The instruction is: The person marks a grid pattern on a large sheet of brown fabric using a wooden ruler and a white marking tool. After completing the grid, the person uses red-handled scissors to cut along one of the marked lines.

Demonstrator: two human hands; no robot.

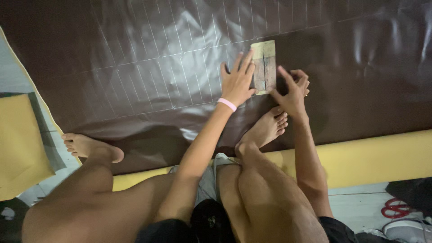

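Note:
A small wooden block [268, 60] used as a template lies flat on a large dark brown sheet [135, 54] marked with pale ruled lines. My left hand [238, 80], with a pink wristband, presses flat on the block's left edge, fingers spread. At the block's lower right corner my right hand [292, 90] has its fingers pinched together; whatever it may hold is too small to make out. My right foot [265, 128] rests on the sheet just below both hands.
My left foot [87, 146] sits at the sheet's lower left edge. A yellow strip [373, 157] runs along the near edge, and a yellow sheet [20, 139] lies at left. Red-handled scissors [396, 209] lie on the floor at lower right.

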